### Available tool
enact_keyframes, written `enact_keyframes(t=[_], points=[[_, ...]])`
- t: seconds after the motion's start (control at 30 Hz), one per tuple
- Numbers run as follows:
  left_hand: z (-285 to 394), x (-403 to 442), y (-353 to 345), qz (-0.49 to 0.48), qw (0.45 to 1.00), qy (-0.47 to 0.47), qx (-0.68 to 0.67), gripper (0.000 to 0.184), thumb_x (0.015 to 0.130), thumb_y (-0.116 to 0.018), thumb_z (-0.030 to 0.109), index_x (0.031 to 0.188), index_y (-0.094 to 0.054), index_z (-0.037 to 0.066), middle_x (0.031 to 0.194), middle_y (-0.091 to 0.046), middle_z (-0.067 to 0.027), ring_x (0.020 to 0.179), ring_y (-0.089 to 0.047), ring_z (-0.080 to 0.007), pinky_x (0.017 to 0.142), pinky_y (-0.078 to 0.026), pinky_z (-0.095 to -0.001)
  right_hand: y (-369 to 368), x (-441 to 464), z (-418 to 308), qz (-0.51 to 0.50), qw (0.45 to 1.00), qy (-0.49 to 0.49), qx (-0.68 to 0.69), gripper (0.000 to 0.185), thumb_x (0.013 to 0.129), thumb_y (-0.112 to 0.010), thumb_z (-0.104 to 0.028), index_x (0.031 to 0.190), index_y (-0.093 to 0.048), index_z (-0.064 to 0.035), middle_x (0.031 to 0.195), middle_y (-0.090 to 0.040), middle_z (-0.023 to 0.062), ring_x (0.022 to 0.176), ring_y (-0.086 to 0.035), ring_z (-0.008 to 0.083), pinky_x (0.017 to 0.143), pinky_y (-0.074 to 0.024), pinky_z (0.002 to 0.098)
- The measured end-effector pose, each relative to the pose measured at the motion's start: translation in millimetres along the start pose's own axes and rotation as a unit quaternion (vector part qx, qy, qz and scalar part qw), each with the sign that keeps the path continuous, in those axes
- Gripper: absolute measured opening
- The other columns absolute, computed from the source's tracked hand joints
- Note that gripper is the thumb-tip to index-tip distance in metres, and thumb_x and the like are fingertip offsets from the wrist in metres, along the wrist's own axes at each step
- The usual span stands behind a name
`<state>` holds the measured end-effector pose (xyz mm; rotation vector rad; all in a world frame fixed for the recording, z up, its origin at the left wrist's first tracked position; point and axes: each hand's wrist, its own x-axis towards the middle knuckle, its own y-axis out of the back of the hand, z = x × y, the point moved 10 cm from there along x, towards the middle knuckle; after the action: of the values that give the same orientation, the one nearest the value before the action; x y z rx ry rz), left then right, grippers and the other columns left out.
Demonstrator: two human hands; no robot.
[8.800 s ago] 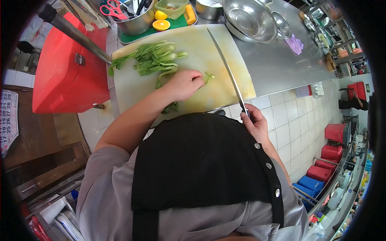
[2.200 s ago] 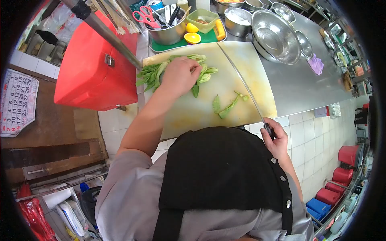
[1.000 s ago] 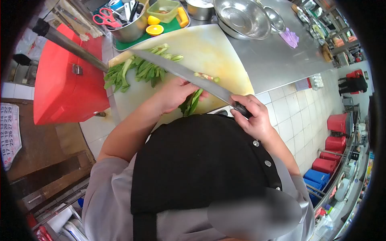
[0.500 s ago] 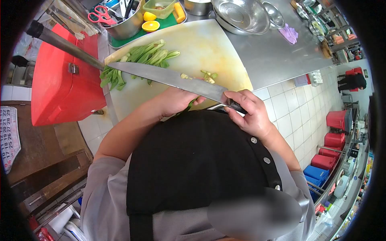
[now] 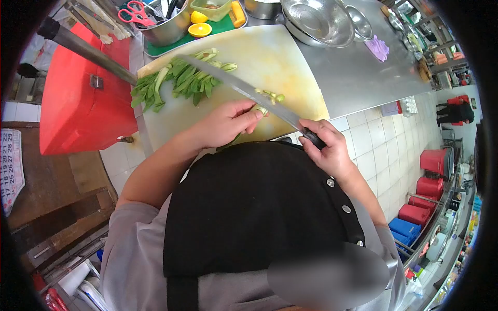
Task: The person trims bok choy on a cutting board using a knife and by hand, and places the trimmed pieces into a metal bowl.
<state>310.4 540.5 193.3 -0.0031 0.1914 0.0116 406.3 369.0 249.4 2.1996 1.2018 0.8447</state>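
My right hand [image 5: 328, 149] is closed around the black handle of a large kitchen knife [image 5: 236, 82]. Its long blade slants up and left over the white cutting board [image 5: 270, 49]. Below the blade, my left hand [image 5: 233, 124] grips a leafy green vegetable stalk [image 5: 260, 109], pale cut end toward the blade. Whether blade and stalk touch I cannot tell. Most of the stalk is hidden by my fingers. A pile of leafy greens [image 5: 189, 80] lies at the board's left, partly behind the knife tip. Small trimmed ends [image 5: 271, 95] rest just beyond the blade.
Behind the board, a green tray [image 5: 223, 26] bears a halved orange fruit [image 5: 200, 30] and a metal pot [image 5: 168, 30] of utensils with red scissors [image 5: 136, 13]. Metal bowls [image 5: 321, 20] and a purple cloth [image 5: 377, 49] sit on the steel counter. Left stands a red box [image 5: 85, 103].
My left hand has risen from the board's near edge, bringing the stalk up beside the blade. The knife has tilted more steeply, its tip now farther up the board over the greens.
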Motion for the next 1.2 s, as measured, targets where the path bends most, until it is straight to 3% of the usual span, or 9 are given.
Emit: enact_keyframes(t=[0.07, 0.17, 0.27, 0.47, 0.57, 0.73, 0.87, 1.07, 1.2], points=[[2, 3, 3, 0.022, 0.997, -0.011, 0.075, 0.024, 0.102, -0.054, 0.016, 0.121, -0.064, 0.005, 0.079, -0.056, -0.0003, 0.072, -0.050, -0.0090, 0.065, -0.042, -0.0280, -3, 9, -14, -0.023, 0.999, 0.023, 0.008, 0.041, 0.081, -0.080, -0.005, 0.121, -0.068, -0.0086, 0.094, -0.069, 0.0086, 0.081, -0.070, 0.0259, 0.073, -0.0575, 0.0340], [6, 2, 2, 0.037, 0.990, 0.017, 0.138, 0.035, 0.100, -0.055, 0.016, 0.133, -0.059, 0.002, 0.084, -0.064, -0.0013, 0.080, -0.059, -0.0119, 0.074, -0.048, -0.0297, -3, 15, -28, -0.022, 0.998, 0.059, -0.001, 0.041, 0.081, -0.081, -0.007, 0.120, -0.068, -0.0097, 0.094, -0.069, 0.0082, 0.079, -0.070, 0.0262, 0.070, -0.0581, 0.0345], [7, 0, 1, 0.068, 0.980, -0.008, 0.184, 0.038, 0.098, -0.057, 0.012, 0.135, -0.057, 0.000, 0.089, -0.068, -0.0042, 0.084, -0.063, -0.0131, 0.079, -0.051, -0.0306, -3, 14, -25, -0.036, 0.997, 0.053, -0.033, 0.042, 0.080, -0.081, -0.008, 0.120, -0.068, -0.0103, 0.093, -0.068, 0.0078, 0.077, -0.070, 0.0264, 0.068, -0.0587, 0.0350], [5, 0, 2, 0.091, 0.977, -0.033, 0.190, 0.041, 0.095, -0.060, 0.006, 0.136, -0.056, 0.001, 0.088, -0.068, -0.0050, 0.083, -0.063, -0.0132, 0.077, -0.051, -0.0308, -2, 15, -27, -0.028, 0.997, 0.062, -0.025, 0.042, 0.080, -0.081, -0.008, 0.119, -0.068, -0.0099, 0.093, -0.068, 0.0077, 0.076, -0.070, 0.0266, 0.068, -0.0587, 0.0352], [30, -4, -3, 0.093, 0.960, -0.117, 0.239, 0.039, 0.095, -0.060, 0.006, 0.134, -0.058, 0.003, 0.088, -0.068, -0.0050, 0.082, -0.063, -0.0129, 0.076, -0.051, -0.0307, -2, 15, -26, -0.027, 0.998, 0.054, -0.018, 0.042, 0.080, -0.081, -0.007, 0.120, -0.068, -0.0096, 0.093, -0.068, 0.0079, 0.077, -0.070, 0.0273, 0.068, -0.0587, 0.0355], [29, 1, -3, 0.067, 0.974, -0.130, 0.172, 0.032, 0.099, -0.060, 0.010, 0.130, -0.061, 0.002, 0.091, -0.066, -0.0046, 0.082, -0.060, -0.0127, 0.076, -0.051, -0.0308, -1, 10, -15, -0.021, 1.000, 0.015, 0.009, 0.042, 0.081, -0.080, -0.005, 0.121, -0.068, -0.0093, 0.093, -0.068, 0.0087, 0.079, -0.070, 0.0257, 0.072, -0.0572, 0.0338], [35, -7, -3, 0.067, 0.981, -0.136, 0.124, 0.028, 0.100, -0.062, 0.012, 0.123, -0.063, -0.003, 0.113, -0.068, -0.0146, 0.106, -0.064, -0.0218, 0.095, -0.050, -0.0353, -1, 2, 6, 0.007, 0.999, -0.020, 0.027, 0.042, 0.081, -0.080, -0.005, 0.121, -0.068, -0.0088, 0.092, -0.068, 0.0089, 0.079, -0.069, 0.0232, 0.073, -0.0561, 0.0328], [-13, 6, 8, 0.062, 0.997, -0.033, -0.005, 0.034, 0.100, -0.063, 0.010, 0.132, -0.058, -0.001, 0.118, -0.068, -0.0092, 0.109, -0.062, -0.0166, 0.096, -0.050, -0.0321, 1, 8, -16, -0.011, 0.999, 0.026, 0.032, 0.041, 0.082, -0.080, -0.006, 0.121, -0.069, -0.0092, 0.091, -0.068, 0.0081, 0.081, -0.070, 0.0238, 0.073, -0.0571, 0.0332], [-12, 7, 8, 0.097, 0.992, -0.084, -0.006, 0.038, 0.099, -0.066, 0.010, 0.135, -0.057, 0.001, 0.121, -0.068, -0.0067, 0.109, -0.063, -0.0154, 0.097, -0.050, -0.0312, -2, 10, -22, -0.026, 0.998, 0.060, 0.005, 0.042, 0.081, -0.080, -0.007, 0.121, -0.069, -0.0098, 0.092, -0.068, 0.0083, 0.081, -0.070, 0.0259, 0.072, -0.0584, 0.0345]])
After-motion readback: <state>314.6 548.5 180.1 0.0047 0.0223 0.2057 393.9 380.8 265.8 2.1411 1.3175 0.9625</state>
